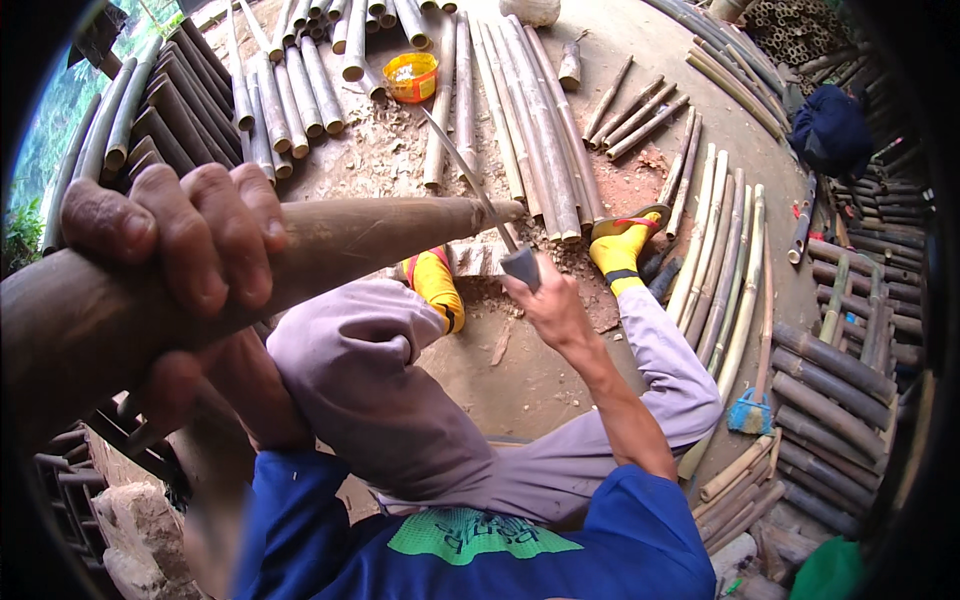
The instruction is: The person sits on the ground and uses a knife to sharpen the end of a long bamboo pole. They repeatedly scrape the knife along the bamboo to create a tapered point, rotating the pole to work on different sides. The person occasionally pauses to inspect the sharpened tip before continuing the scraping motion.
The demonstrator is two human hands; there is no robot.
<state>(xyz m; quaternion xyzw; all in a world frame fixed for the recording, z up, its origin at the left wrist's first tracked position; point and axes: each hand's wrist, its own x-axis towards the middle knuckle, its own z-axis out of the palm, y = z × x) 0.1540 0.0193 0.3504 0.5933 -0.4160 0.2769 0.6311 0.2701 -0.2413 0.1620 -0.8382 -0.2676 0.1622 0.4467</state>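
Observation:
My left hand [185,235] is wrapped round a thick brown bamboo pole [360,240], raised at the left and close to the camera. The pole narrows toward its far end, which points right, across the middle of the view. In my right hand [555,310] is the dark handle of a long knife [467,172], closed in the fingers. Its thin blade slants up and to the left, passing by the pole's narrow end; whether the two touch I cannot tell. Beneath that end, a pale wooden block [478,260] lies on the ground between my feet.
Bamboo poles [535,120] lie in rows ahead, with more bamboo stacked [840,400] along the right. A yellow and red bucket [411,78] stands ahead among wood chips. A blue-headed broom [750,412] lies at the right. A rough stone-like block [145,535] sits at lower left.

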